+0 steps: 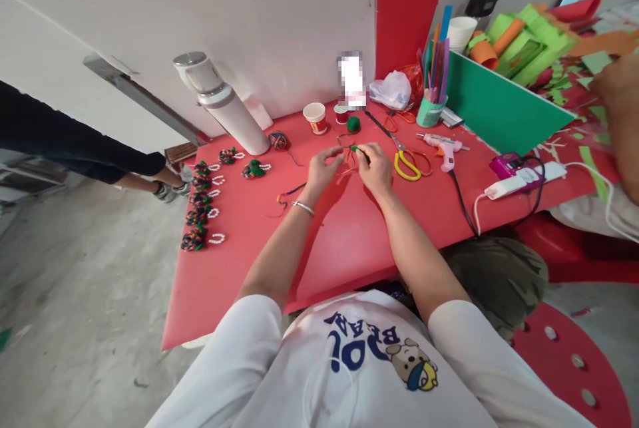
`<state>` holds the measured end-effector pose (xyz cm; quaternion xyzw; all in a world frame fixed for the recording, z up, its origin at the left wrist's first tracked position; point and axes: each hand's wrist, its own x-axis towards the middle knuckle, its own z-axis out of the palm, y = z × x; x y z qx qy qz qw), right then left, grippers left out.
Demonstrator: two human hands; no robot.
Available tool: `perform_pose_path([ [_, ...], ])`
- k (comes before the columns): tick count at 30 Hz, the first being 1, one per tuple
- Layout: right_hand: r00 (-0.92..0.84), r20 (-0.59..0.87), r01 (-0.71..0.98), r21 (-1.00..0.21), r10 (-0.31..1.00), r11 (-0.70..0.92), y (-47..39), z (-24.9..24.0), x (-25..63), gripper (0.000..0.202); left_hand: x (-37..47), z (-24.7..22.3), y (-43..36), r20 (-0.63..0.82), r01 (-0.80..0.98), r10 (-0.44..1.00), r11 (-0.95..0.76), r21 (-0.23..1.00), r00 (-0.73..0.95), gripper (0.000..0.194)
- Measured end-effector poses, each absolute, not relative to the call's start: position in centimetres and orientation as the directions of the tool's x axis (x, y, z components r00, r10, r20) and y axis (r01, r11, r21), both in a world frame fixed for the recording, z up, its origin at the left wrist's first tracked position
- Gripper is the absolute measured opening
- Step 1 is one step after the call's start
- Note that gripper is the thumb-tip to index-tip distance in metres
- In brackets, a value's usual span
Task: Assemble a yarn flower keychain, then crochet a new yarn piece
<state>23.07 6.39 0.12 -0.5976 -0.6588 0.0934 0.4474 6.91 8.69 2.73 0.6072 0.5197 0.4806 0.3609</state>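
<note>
Both my hands work over the red table (339,241). My left hand (323,168) pinches the end of a thin orange-red cord (349,160). My right hand (374,165) pinches the same cord where a small green piece (355,148) sits at its fingertips. The cord loops between the two hands, just above the tabletop. A silver bangle is on my left wrist. A strand of multicoloured yarn (288,196) lies on the table beside my left forearm.
Several yarn ornaments with white bead loops (200,205) line the table's left side. Yellow-handled scissors (407,163), a glue gun (446,147), a power strip (519,183), paper cups (315,117), a yarn ball (279,140) and a white cylinder (224,105) stand around. Another person's legs (74,145) are at left.
</note>
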Motion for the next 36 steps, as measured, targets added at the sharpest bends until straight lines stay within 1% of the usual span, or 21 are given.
perform_pose_path([
  [2, 0.116, 0.480, 0.677, -0.679, 0.869, 0.284, 6.5, 0.2, 23.1, 0.039, 8.3, 2.8, 9.4, 0.114, 0.187, 0.991, -0.124, 0.975, 0.063, 0.019],
  [5, 0.132, 0.473, 0.627, -0.720, 0.871, 0.296, 6.8, 0.1, 23.1, 0.038, 8.9, 2.9, 9.5, -0.023, 0.105, 0.995, 0.013, 0.994, 0.095, 0.038],
  [7, 0.146, 0.464, 0.581, -0.755, 0.874, 0.304, 7.0, 0.0, 23.1, 0.037, 8.8, 2.9, 9.2, -0.066, 0.064, 0.993, 0.060, 0.996, 0.101, 0.044],
  [10, 0.165, 0.425, 0.446, -0.837, 0.890, 0.317, 7.2, -0.1, 23.0, 0.039, 8.5, 3.0, 8.7, -0.077, 0.020, 0.990, 0.075, 0.997, 0.119, 0.042],
  [12, 0.151, 0.354, 0.301, -0.906, 0.923, 0.298, 7.3, -0.1, 22.8, 0.043, 8.4, 3.2, 8.4, -0.062, 0.021, 0.991, 0.060, 0.998, 0.120, 0.038],
  [14, 0.110, 0.275, 0.155, -0.954, 0.955, 0.257, 7.3, 0.0, 22.6, 0.049, 8.2, 3.3, 8.1, -0.045, 0.059, 0.992, 0.038, 0.998, 0.118, 0.033],
  [16, 0.080, 0.228, 0.042, -0.974, 0.971, 0.225, 7.4, -0.1, 22.5, 0.051, 8.1, 3.6, 7.9, -0.032, 0.114, 0.993, 0.019, 0.993, 0.114, 0.027],
  [18, 0.076, 0.208, -0.029, -0.977, 0.975, 0.210, 7.4, -0.1, 22.5, 0.049, 7.9, 3.8, 7.7, -0.018, 0.152, 0.993, 0.001, 0.988, 0.113, 0.022],
  [20, 0.082, 0.188, -0.060, -0.979, 0.979, 0.193, 7.6, -0.3, 22.6, 0.049, 7.6, 4.0, 7.4, -0.005, 0.168, 0.993, -0.015, 0.986, 0.117, 0.020],
  [24, 0.108, 0.153, -0.061, -0.985, 0.982, 0.161, 7.8, -0.4, 22.8, 0.050, 7.1, 3.9, 6.7, -0.023, 0.182, 0.991, -0.001, 0.983, 0.128, 0.023],
  [29, 0.113, 0.148, -0.050, -0.987, 0.983, 0.154, 7.6, -0.1, 22.9, 0.051, 6.2, 2.9, 6.2, -0.086, 0.169, 0.991, 0.068, 0.983, 0.104, 0.025],
  [36, 0.132, 0.155, -0.052, -0.985, 0.979, 0.163, 7.7, 0.0, 22.9, 0.052, 4.4, 2.3, 5.5, -0.095, 0.179, 0.990, 0.075, 0.981, 0.103, 0.029],
])
